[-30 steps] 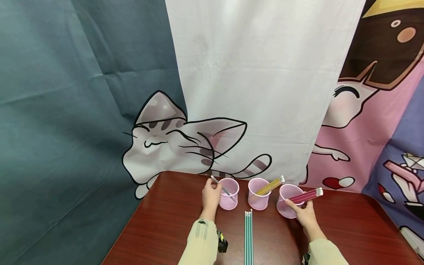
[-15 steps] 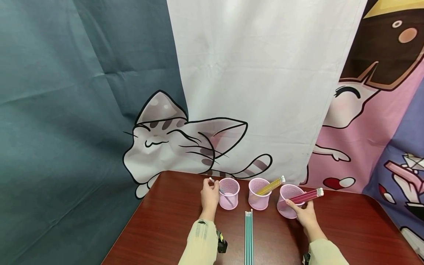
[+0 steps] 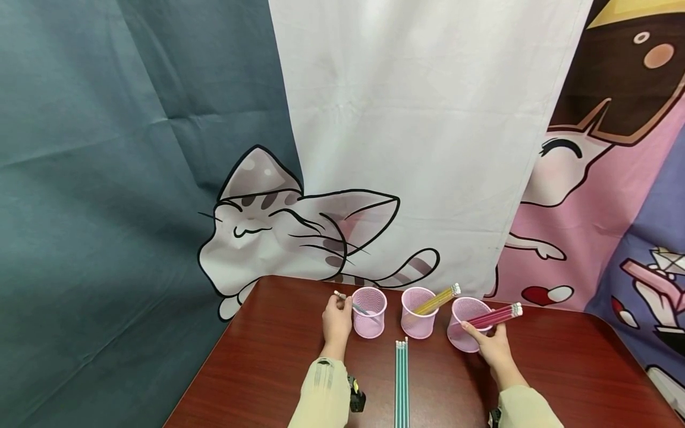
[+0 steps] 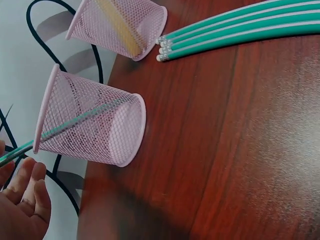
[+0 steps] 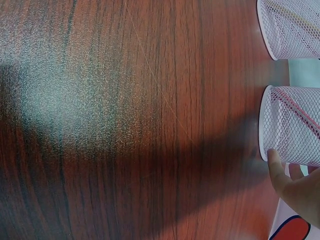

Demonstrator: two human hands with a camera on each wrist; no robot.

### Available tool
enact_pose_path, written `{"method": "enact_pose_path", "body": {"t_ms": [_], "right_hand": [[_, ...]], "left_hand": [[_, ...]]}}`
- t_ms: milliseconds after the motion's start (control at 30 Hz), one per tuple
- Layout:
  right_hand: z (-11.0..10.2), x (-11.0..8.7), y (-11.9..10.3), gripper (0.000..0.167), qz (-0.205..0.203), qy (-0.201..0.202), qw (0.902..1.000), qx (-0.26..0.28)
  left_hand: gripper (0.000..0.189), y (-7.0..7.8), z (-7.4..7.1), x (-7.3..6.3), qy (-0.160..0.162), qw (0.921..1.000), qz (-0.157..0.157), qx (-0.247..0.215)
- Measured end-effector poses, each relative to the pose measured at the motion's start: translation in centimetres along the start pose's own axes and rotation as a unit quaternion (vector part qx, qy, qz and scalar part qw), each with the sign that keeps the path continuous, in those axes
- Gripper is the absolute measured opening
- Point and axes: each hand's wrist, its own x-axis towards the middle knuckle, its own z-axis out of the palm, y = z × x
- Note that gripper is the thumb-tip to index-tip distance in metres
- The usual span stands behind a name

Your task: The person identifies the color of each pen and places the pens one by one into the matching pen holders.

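My left hand (image 3: 337,324) pinches a green pencil (image 3: 360,309) near its eraser end. The pencil slants down into the left pink mesh pencil cup (image 4: 92,117), resting across its rim. On the right, my right hand (image 3: 495,348) holds the right pink mesh pencil cup (image 3: 461,333), thumb on the near side and other fingers partly hidden behind. Several red pencils (image 3: 495,316) lean out of that cup over the hand. Several more green pencils (image 3: 401,380) lie side by side on the table, eraser ends toward the cups.
Between the two cups stands a middle pink mesh cup (image 3: 418,328) with several yellow pencils (image 3: 436,301) leaning right. All three stand in a row near the far edge of the dark red wooden table (image 3: 257,368). Close behind it hangs a printed cloth (image 3: 428,148).
My left hand has shifted slightly left and nearer, and the pencil's eraser end has lowered outside the cup, so the pencil lies flatter. The right hand and its cup stay in place.
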Motion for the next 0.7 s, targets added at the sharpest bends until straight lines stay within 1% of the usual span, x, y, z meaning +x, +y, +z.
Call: {"method": "enact_pose_path", "body": {"t_ms": [67, 133, 200, 233, 300, 333, 400, 467, 533, 567, 633, 700], "right_hand": [[0.0, 0.1, 0.0, 0.083, -0.001, 0.003, 1.0000, 0.000], [0.0, 0.1, 0.0, 0.082, -0.003, 0.004, 1.0000, 0.001], [0.1, 0.0, 0.0, 0.082, -0.003, 0.004, 1.0000, 0.003], [0.1, 0.0, -0.1, 0.081, -0.003, 0.005, 1.0000, 0.003], [0.1, -0.1, -0.2, 0.081, -0.004, 0.005, 1.0000, 0.003], [0.1, -0.1, -0.2, 0.080, -0.005, 0.006, 1.0000, 0.003], [0.1, -0.2, -0.3, 0.080, -0.006, 0.009, 0.9999, 0.003], [0.1, -0.3, -0.3, 0.081, -0.009, 0.010, 0.9999, 0.002], [0.1, -0.3, -0.2, 0.082, -0.013, 0.009, 0.9999, 0.000], [0.1, -0.3, -0.2, 0.082, -0.015, 0.008, 0.9999, -0.002], [0.1, -0.2, -0.1, 0.083, -0.016, 0.006, 0.9998, -0.006], [0.1, -0.3, 0.0, 0.083, -0.016, 0.005, 0.9998, -0.005]], "left_hand": [[0.024, -0.2, 0.0, -0.1, 0.001, 0.9996, -0.023, -0.017], [0.030, -0.4, -0.1, -0.4, 0.010, 0.9976, -0.054, -0.042], [0.033, -0.6, -0.1, -0.7, 0.030, 0.9934, -0.088, -0.067], [0.033, -0.8, -0.1, -0.8, 0.044, 0.9915, -0.098, -0.073], [0.030, -1.2, -0.1, -1.2, 0.068, 0.9891, -0.109, -0.073], [0.026, -1.4, 0.0, -1.4, 0.075, 0.9888, -0.112, -0.065], [0.018, -1.8, 0.1, -1.8, 0.077, 0.9893, -0.116, -0.044], [0.014, -2.1, 0.3, -2.3, 0.065, 0.9903, -0.120, -0.025], [0.013, -2.5, 0.5, -2.8, 0.044, 0.9916, -0.121, -0.004], [0.013, -2.6, 0.6, -3.1, 0.032, 0.9927, -0.116, 0.005], [0.012, -2.9, 0.9, -3.6, 0.001, 0.9947, -0.100, 0.024], [0.009, -3.1, 1.2, -4.2, -0.040, 0.9956, -0.072, 0.045]]}}
